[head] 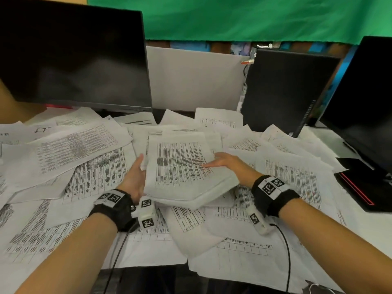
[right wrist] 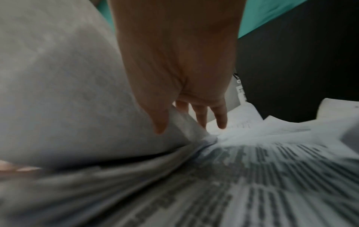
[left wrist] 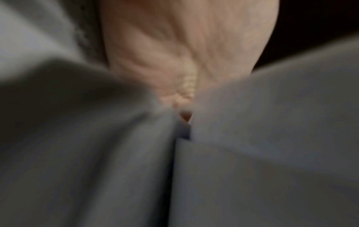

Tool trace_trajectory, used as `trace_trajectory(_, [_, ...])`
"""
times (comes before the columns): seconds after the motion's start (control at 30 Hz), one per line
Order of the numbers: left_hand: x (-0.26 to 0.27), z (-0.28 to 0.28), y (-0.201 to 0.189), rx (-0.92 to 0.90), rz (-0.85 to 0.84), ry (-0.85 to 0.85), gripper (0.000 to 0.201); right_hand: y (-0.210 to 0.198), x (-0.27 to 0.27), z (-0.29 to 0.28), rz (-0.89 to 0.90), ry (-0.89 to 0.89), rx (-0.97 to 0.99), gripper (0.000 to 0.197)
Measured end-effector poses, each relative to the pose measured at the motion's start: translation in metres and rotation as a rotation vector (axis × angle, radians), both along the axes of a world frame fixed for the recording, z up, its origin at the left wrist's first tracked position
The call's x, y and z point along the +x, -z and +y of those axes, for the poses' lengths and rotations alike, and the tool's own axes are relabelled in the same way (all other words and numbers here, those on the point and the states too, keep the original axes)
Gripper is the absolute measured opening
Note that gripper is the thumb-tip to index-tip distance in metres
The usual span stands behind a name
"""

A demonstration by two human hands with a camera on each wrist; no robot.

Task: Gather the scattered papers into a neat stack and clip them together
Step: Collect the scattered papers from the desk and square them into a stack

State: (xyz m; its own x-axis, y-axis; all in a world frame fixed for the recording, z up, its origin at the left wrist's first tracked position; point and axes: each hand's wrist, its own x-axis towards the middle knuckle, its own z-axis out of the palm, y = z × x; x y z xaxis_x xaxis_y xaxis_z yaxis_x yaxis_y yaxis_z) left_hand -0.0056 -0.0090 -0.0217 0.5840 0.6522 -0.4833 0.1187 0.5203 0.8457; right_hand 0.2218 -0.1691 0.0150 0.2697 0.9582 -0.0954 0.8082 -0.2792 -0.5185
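Observation:
A thick stack of printed papers (head: 182, 166) is lifted slightly off the desk at the centre, its near edge sagging. My left hand (head: 135, 175) grips the stack's left edge, thumb up along the side and fingers hidden beneath. My right hand (head: 222, 163) pinches the right edge, with its thumb on the top sheet and its fingers behind. In the right wrist view the thumb (right wrist: 159, 122) presses the stack (right wrist: 68, 92) while the fingers (right wrist: 202, 113) lie on the other side. The left wrist view is blurred, showing only my palm (left wrist: 184, 53) against paper (left wrist: 272, 138). Many scattered papers (head: 84, 149) cover the desk all around.
A dark monitor (head: 72, 54) stands at the back left, a black computer tower (head: 284, 90) at the back right and a second screen (head: 364, 98) at the far right. A black pad with a red line (head: 364, 187) lies on the right. Cables (head: 285, 251) trail from my wrists.

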Motion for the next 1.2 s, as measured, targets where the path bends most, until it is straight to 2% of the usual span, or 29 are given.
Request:
trace_trajectory(0.03, [0.003, -0.004, -0.002, 0.023, 0.010, 0.017, 0.043, 0.010, 0.007, 0.000, 0.005, -0.011, -0.071, 0.049])
trace_trajectory(0.1, [0.004, -0.008, 0.001, 0.051, 0.025, 0.097, 0.037, 0.018, 0.017, -0.003, -0.043, 0.053, -0.102, 0.054])
trace_trajectory(0.17, [0.006, -0.008, 0.004, 0.120, 0.053, 0.098, 0.041, 0.011, 0.021, -0.004, 0.059, 0.187, 0.014, 0.050])
trace_trajectory(0.23, [0.008, -0.007, 0.002, 0.187, 0.061, 0.090, 0.042, 0.005, 0.026, 0.000, 0.159, 0.335, 0.102, 0.039])
trace_trajectory(0.27, [0.009, -0.008, 0.001, 0.213, 0.067, 0.106, 0.038, 0.001, 0.024, 0.002, 0.213, 0.392, 0.050, 0.042])
trace_trajectory(0.33, [0.010, -0.011, 0.000, 0.218, 0.057, 0.123, 0.036, 0.002, 0.017, 0.006, 0.256, 0.446, -0.110, 0.063])
trace_trajectory(0.37, [0.010, -0.013, -0.001, 0.232, 0.045, 0.112, 0.037, 0.005, 0.014, 0.007, 0.319, 0.465, -0.107, 0.069])
trace_trajectory(0.47, [0.010, -0.021, -0.016, 0.266, -0.023, 0.059, 0.031, 0.009, 0.016, 0.010, 0.742, 0.477, 0.043, 0.068])
trace_trajectory(0.53, [0.010, -0.029, -0.031, 0.297, -0.119, 0.033, 0.032, -0.002, 0.013, 0.007, 1.024, 0.458, 0.165, 0.055])
trace_trajectory(0.57, [0.010, -0.033, -0.041, 0.345, -0.159, 0.021, 0.036, -0.009, 0.012, 0.006, 1.094, 0.439, 0.244, 0.049])
trace_trajectory(0.6, [0.009, -0.036, -0.053, 0.428, -0.184, 0.008, 0.037, -0.020, 0.009, 0.005, 1.101, 0.408, 0.334, 0.046])
trace_trajectory(0.67, [0.011, -0.039, -0.080, 0.614, -0.234, 0.009, 0.039, -0.048, 0.003, 0.003, 0.984, 0.348, 0.535, 0.045])
trace_trajectory(0.73, [0.013, -0.039, -0.105, 0.748, -0.285, 0.021, 0.055, -0.076, -0.004, 0.001, 0.844, 0.280, 0.671, 0.047])
trace_trajectory(0.8, [0.016, -0.034, -0.124, 0.850, -0.297, -0.010, 0.069, -0.099, -0.009, -0.003, 0.781, 0.265, 0.760, 0.055])
trace_trajectory(0.9, [0.019, -0.031, -0.140, 0.903, -0.350, -0.034, 0.054, -0.114, -0.015, -0.008, 0.764, 0.203, 0.823, 0.054])
trace_trajectory(0.97, [0.019, -0.029, -0.142, 0.839, -0.422, -0.025, 0.047, -0.115, -0.019, -0.012, 0.748, 0.150, 0.807, 0.055])
trace_trajectory(1.03, [0.018, -0.031, -0.142, 0.775, -0.450, -0.010, 0.045, -0.112, -0.021, -0.014, 0.780, 0.183, 0.819, 0.061])
trace_trajectory(1.13, [0.023, -0.036, -0.141, 0.877, -0.350, 0.058, 0.043, -0.109, -0.023, -0.012, 0.794, 0.235, 0.869, 0.054])
trace_trajectory(1.2, [0.030, -0.041, -0.144, 1.000, -0.278, 0.086, 0.034, -0.114, -0.031, -0.009, 0.821, 0.280, 0.919, 0.040])
